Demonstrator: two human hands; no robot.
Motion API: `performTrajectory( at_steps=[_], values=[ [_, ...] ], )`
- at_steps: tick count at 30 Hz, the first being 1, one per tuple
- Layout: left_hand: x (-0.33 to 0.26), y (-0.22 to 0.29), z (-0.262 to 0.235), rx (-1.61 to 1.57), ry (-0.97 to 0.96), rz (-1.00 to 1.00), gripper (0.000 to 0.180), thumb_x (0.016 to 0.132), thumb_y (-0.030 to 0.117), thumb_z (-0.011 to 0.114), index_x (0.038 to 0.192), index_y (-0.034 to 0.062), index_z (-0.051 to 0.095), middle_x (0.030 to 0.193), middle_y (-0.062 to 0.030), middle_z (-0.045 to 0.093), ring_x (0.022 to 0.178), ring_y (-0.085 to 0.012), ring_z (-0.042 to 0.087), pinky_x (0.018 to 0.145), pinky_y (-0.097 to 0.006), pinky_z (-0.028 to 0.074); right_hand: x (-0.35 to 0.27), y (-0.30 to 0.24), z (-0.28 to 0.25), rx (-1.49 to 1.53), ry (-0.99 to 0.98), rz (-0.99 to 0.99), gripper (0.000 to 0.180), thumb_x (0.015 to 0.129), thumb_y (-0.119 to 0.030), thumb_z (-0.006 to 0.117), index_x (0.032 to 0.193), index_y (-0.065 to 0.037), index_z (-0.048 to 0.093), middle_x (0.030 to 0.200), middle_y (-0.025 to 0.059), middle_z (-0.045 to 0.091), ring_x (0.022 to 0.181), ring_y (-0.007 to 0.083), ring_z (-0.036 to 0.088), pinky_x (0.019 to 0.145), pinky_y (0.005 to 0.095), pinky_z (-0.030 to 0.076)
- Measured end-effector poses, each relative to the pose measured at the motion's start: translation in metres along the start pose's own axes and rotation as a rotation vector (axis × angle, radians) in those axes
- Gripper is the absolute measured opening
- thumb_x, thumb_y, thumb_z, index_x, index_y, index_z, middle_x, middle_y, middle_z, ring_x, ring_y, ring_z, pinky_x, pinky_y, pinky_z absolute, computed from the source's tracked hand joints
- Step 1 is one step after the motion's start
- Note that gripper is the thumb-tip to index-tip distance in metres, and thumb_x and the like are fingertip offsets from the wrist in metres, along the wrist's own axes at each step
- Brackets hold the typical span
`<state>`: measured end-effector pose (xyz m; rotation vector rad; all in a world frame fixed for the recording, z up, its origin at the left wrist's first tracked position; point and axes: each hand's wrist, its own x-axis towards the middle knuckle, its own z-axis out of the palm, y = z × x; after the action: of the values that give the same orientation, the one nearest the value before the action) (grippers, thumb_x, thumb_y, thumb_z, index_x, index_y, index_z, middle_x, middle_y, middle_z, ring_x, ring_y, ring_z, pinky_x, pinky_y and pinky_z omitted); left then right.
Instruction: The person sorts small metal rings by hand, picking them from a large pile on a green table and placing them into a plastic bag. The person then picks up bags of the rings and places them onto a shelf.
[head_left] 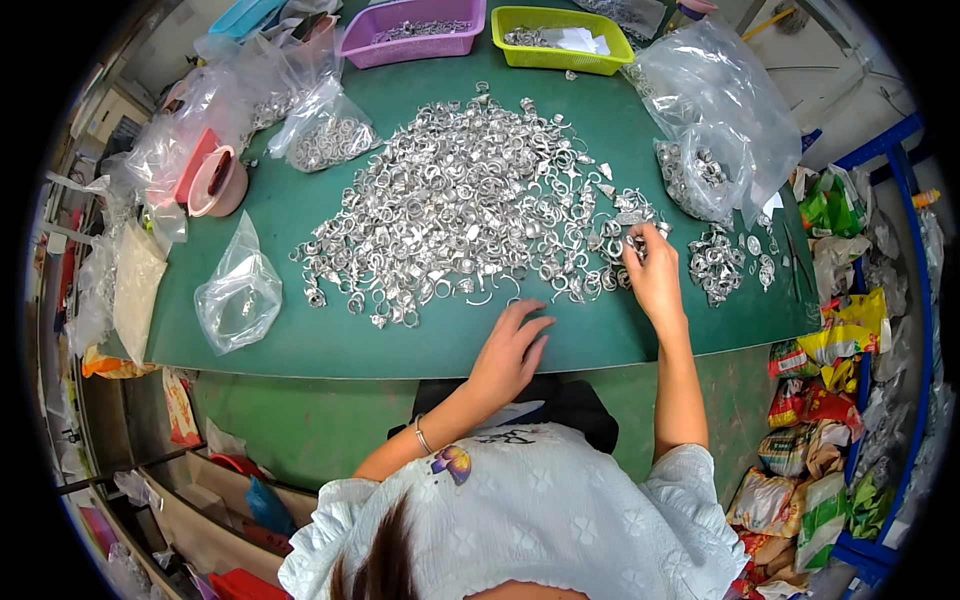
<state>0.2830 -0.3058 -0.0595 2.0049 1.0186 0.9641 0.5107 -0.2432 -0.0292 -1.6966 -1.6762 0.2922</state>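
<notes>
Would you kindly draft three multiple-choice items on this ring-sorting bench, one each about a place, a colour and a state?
1. Where does the green tray stand?
A. at the table's far edge, beside the purple tray
B. under the table
C. at the near edge

2. What colour is the table top?
A. white
B. dark green
C. red

3. What is the right hand doing?
A. resting flat and empty
B. pinching small silver rings at the edge of the ring pile
C. lifting a bag

Answers: 1 A, both trays sit side by side at the far edge. 2 B, the mat is dark green. 3 B, its fingertips pinch rings, while the left hand lies on the table by the pile.
</notes>
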Motion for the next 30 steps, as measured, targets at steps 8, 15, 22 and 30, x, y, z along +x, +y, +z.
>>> performTrajectory(
  at_steps=[8,15,22,30],
  values=[
    [0.007,0.004,0.002,0.006,0.005,-0.016,0.031,0.079,0.0,0.059,0.11,0.002,0.053,0.115,-0.0157,0.048,0.107,-0.0348,0.048,0.09,-0.039,0.041,-0.007,0.003,0.002,0.172,-0.077,0.253,0.014,0.076,-0.004,0.063,0.088,0.001,0.056,0.065,0.0066,0.056,0.058,0.0095,0.049,0.053,0.0267,0.04],
    [0.014,0.005,0.009,0.052,-0.014,-0.02,0.034,0.079,0.002,0.06,0.112,0.0018,0.051,0.115,-0.0156,0.048,0.105,-0.0353,0.048,0.09,-0.039,0.041,-0.01,-0.002,0.0,0.045,-0.035,0.029,0.016,0.074,0.0,0.06,0.089,0.002,0.058,0.074,0.0149,0.061,0.06,0.0207,0.057,0.057,0.0314,0.044],
    [0.011,0.001,0.01,0.104,-0.024,-0.033,0.032,0.079,0.003,0.06,0.111,0.0015,0.052,0.116,-0.0157,0.048,0.106,-0.0357,0.047,0.089,-0.04,0.041,-0.006,-0.002,0.003,-0.033,0.001,0.129,0.016,0.075,-0.004,0.063,0.087,0.004,0.056,0.077,0.0219,0.061,0.068,0.0356,0.06,0.062,0.0389,0.047],
    [0.01,0.005,0.011,0.1,-0.03,-0.013,0.033,0.079,0.003,0.059,0.111,0.0018,0.052,0.115,-0.016,0.048,0.106,-0.0358,0.047,0.089,-0.04,0.041,-0.005,0.022,0.0,-0.024,-0.096,0.187,0.018,0.074,-0.007,0.064,0.087,0.004,0.057,0.07,0.0164,0.062,0.061,0.0274,0.061,0.059,0.036,0.047]
  ],
)
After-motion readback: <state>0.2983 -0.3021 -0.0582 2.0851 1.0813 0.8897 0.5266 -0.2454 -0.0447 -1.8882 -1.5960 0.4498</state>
